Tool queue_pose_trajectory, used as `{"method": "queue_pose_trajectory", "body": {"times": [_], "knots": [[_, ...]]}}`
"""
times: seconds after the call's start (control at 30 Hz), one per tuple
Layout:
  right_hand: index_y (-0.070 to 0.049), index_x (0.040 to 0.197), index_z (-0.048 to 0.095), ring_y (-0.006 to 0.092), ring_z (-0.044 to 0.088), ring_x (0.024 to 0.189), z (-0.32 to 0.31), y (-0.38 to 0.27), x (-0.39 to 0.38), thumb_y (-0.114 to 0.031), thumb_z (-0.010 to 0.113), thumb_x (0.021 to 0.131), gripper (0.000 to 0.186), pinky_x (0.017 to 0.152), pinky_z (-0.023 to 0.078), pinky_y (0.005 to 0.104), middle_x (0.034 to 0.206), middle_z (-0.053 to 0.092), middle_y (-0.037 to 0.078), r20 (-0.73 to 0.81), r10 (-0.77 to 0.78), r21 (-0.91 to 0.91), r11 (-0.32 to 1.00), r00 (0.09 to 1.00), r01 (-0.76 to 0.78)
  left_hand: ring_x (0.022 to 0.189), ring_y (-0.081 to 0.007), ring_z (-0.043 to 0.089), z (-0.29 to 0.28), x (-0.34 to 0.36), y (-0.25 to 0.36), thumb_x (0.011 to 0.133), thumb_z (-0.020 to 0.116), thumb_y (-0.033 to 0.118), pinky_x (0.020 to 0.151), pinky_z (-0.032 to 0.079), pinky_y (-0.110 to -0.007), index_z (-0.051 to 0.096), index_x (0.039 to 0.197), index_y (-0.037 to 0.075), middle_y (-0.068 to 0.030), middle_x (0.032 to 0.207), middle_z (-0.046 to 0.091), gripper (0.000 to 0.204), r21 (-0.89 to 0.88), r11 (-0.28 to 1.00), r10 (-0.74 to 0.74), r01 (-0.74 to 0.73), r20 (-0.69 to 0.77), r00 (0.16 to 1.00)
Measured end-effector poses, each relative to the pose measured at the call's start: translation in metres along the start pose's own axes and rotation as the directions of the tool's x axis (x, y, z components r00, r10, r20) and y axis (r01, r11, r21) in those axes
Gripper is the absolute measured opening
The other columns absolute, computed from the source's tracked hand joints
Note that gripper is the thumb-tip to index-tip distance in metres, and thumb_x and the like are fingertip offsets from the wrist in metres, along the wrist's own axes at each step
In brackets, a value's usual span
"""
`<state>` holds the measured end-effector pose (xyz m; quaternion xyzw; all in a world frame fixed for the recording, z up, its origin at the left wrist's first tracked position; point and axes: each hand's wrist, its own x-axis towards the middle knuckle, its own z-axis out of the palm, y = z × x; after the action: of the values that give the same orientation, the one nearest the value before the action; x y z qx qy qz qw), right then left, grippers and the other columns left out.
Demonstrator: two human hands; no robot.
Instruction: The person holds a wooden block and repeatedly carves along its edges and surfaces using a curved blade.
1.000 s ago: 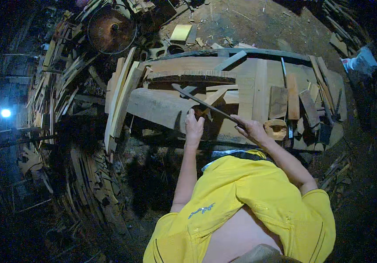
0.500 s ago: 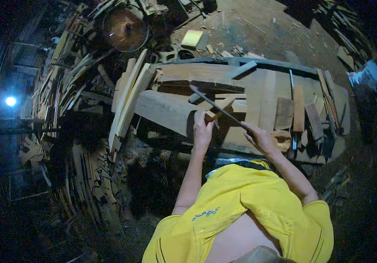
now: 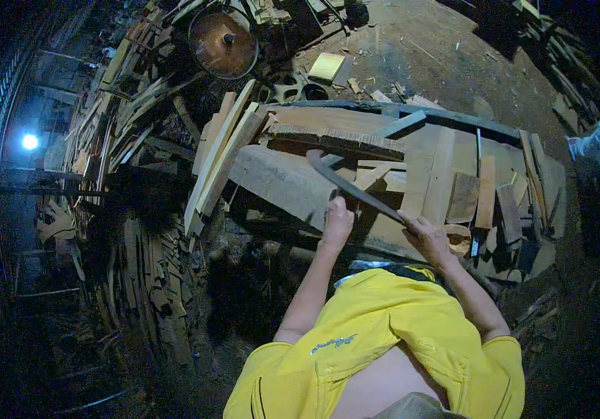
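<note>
The curved blade (image 3: 357,193) slanted over the bench (image 3: 417,167), its near end wrapped in the right hand's (image 3: 426,239) fingers. Over the bench's near edge, the left hand (image 3: 338,221) curled its fingers; whether they pinched anything, I couldn't tell.

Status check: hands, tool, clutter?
Right hand gripping long curved tool; left hand curled near it, contents hidden; loose wood pieces scattered across the bench.
</note>
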<state>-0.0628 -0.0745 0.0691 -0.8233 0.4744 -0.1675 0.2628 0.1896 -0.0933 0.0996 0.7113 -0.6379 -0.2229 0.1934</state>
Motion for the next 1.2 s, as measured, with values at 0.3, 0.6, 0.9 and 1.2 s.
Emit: {"method": "queue_pose_trajectory", "body": {"times": [0.3,0.6,0.9,1.2], "knots": [[-0.033,0.131,0.042,0.0336,0.062,0.067,0.001,0.031,0.011,-0.021,0.06,0.082,0.054,0.056,0.049,0.0456,0.077,0.061,0.017,0.006,0.237,-0.024,0.971,0.971,-0.237,0.091,-0.043,0.052,0.002,0.001,0.003,0.073,0.055,-0.002,0.08,0.042,-0.045,0.048,0.108,-0.004,-0.025,0.095,0.054,0.036,-0.333,0.942,-0.055,0.034,-0.054,0.997],[-0.031,0.13,0.044,0.0327,0.061,0.07,-0.01,0.01,0.008,-0.024,0.06,0.084,0.049,0.058,0.05,0.0433,0.086,0.058,0.012,0.086,0.125,-0.053,0.991,0.988,-0.121,0.094,-0.0433,0.054,-0.004,-0.003,0.003,0.076,0.062,0.01,0.077,0.047,-0.043,0.051,0.098,-0.003,-0.0287,0.097,0.056,0.028,-0.138,0.98,-0.144,0.143,0.0,0.99],[-0.026,0.13,0.045,0.0326,0.062,0.075,-0.007,0.007,0.001,-0.026,0.058,0.085,0.047,0.066,0.051,0.0426,0.088,0.062,0.012,0.037,0.133,0.046,0.99,0.99,-0.135,0.102,-0.0424,0.052,-0.017,-0.002,0.018,0.085,0.059,0.018,0.086,0.042,-0.045,0.042,0.121,0.004,-0.027,0.109,0.054,0.043,-0.253,0.95,-0.209,0.184,-0.075,0.975],[-0.024,0.132,0.043,0.032,0.063,0.082,-0.017,-0.011,0.007,-0.022,0.058,0.086,0.048,0.07,0.051,0.0417,0.097,0.063,0.015,0.068,0.11,0.288,0.949,0.992,-0.125,0.094,-0.0453,0.052,-0.002,0.003,0.029,0.09,0.047,0.03,0.081,0.042,-0.046,0.041,0.116,0.0,-0.0294,0.1,0.054,0.041,-0.191,0.926,-0.349,0.325,-0.104,0.931]]}}
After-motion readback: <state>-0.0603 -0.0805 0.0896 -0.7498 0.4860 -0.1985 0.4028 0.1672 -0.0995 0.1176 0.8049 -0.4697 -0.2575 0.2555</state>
